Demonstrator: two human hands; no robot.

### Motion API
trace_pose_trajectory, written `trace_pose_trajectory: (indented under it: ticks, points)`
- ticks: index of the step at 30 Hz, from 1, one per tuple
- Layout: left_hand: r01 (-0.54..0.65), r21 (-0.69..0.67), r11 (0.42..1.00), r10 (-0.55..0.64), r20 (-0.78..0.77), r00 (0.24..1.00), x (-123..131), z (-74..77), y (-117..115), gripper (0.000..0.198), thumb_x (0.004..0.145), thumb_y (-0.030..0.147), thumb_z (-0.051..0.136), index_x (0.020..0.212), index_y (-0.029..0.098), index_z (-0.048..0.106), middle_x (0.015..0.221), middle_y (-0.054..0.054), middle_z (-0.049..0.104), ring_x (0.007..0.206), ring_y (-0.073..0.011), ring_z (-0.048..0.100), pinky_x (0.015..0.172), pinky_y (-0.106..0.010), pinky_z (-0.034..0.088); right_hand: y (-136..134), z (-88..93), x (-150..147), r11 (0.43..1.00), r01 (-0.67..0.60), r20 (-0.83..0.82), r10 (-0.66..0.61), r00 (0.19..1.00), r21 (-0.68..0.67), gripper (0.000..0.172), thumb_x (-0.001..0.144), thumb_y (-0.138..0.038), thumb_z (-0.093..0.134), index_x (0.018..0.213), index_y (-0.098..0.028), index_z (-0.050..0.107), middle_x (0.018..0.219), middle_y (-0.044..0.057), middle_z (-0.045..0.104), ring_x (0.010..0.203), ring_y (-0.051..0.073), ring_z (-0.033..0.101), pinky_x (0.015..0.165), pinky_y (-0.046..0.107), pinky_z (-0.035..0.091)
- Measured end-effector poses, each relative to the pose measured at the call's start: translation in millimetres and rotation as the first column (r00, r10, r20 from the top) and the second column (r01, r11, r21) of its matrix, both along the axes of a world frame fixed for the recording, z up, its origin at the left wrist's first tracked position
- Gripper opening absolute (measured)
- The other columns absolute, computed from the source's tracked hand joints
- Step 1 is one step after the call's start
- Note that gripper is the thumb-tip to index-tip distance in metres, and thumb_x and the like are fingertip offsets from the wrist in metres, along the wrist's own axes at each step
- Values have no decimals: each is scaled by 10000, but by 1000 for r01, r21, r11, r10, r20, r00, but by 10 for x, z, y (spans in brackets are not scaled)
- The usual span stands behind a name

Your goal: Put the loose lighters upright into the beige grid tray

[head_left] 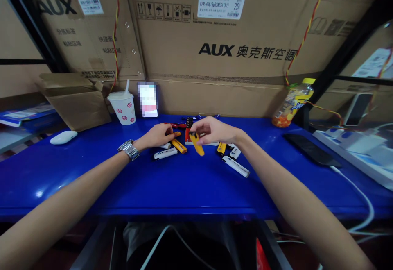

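My right hand [211, 130] pinches a yellow lighter [197, 145] by its top end and holds it tilted just above the blue table [172, 184]. My left hand [158, 135], with a metal watch [129, 150] on the wrist, rests on the table, its curled fingers touching an orange lighter [179, 146]. Several more lighters lie around both hands: a white one [166, 153] by the left hand, a long white one [236, 166] and an orange one [221, 148] under the right wrist. A red and black pack [188, 128] sits behind them.
A paper cup with a straw [123, 107] and an open cardboard box [75, 102] stand at the back left, a white mouse [63, 137] further left. An orange drink bottle [293, 103], a black phone [310, 149] and a white cable [362, 198] lie right. Large cartons [221, 44] wall the back.
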State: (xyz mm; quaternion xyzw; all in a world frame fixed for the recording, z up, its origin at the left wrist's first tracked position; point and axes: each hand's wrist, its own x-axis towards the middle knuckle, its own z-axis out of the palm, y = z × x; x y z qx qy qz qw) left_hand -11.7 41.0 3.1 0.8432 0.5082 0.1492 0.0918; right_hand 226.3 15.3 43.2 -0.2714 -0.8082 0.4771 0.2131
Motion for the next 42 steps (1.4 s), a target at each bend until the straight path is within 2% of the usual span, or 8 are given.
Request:
trace_pose_trajectory:
  ticks: [6, 10, 13, 16, 23, 27, 34, 42]
  points:
    - [-3, -4, 1000, 3, -3, 1000, 4, 18, -21, 401, 868, 536, 470, 757, 169, 588, 744, -71, 661, 624, -162, 542, 560, -283, 339, 97, -37, 37, 927, 332, -491, -375, 786, -176, 244, 643, -287, 721, 789, -202, 545, 861, 32, 661, 724, 141, 601, 664, 299, 485]
    - [13, 8, 1000, -13, -34, 999, -10, 2, 4, 353, 866, 489, 472, 802, 161, 589, 823, -97, 674, 679, -174, 562, 593, -291, 364, 239, -116, 47, 774, 541, -517, -626, 583, -328, 213, 689, -289, 668, 743, -208, 479, 771, 45, 649, 693, 154, 605, 680, 325, 488]
    - [13, 4, 1000, -13, -40, 999, -19, -7, 19, 332, 863, 464, 475, 820, 158, 596, 849, -107, 679, 699, -179, 574, 599, -293, 369, 358, -210, 57, 675, 679, -508, -709, 490, -287, 212, 689, -312, 687, 732, -193, 516, 679, 5, 561, 608, 114, 518, 592, 283, 430]
    - [13, 1, 1000, -13, -41, 999, -22, -8, 21, 332, 861, 463, 477, 827, 155, 598, 860, -108, 681, 708, -180, 576, 601, -294, 372, 423, -287, 56, 653, 737, -501, -704, 504, -176, 260, 706, -354, 692, 688, -191, 491, 626, -36, 452, 551, 81, 422, 536, 259, 374]
    - [5, 9, 1000, -5, -24, 1000, -22, -14, 16, 347, 857, 480, 481, 782, 161, 595, 798, -107, 671, 640, -170, 545, 570, -299, 360, 282, -229, -12, 743, 645, -389, -656, 647, -179, 249, 799, -363, 587, 855, -250, 372, 667, -42, 535, 449, 75, 428, 409, 226, 280]
    - [12, 14, 1000, -12, -28, 1000, -24, -17, 19, 346, 859, 490, 472, 766, 174, 575, 803, -109, 662, 649, -174, 545, 573, -298, 359, 209, -167, -33, 697, 710, -345, -694, 632, -102, 217, 822, -408, 558, 780, -225, 450, 546, -54, 420, 407, 66, 303, 396, 243, 198]
    - [10, -1, 1000, -10, -28, 1000, -17, -1, 13, 348, 855, 494, 479, 774, 169, 572, 800, -107, 654, 653, -183, 541, 572, -299, 355, 221, -174, -30, 656, 737, -292, -745, 600, -161, 458, 876, -563, 396, 607, -203, 487, 408, -30, 338, 374, 88, 289, 393, 264, 199]
    - [7, -6, 1000, -7, -37, 999, -10, 12, 1, 329, 859, 470, 475, 772, 167, 569, 810, -107, 652, 659, -174, 534, 583, -301, 358, 194, -158, -66, 602, 744, -268, -797, 541, -290, 502, 909, -518, 176, 726, -200, 517, 385, -32, 316, 339, 109, 250, 376, 275, 172]
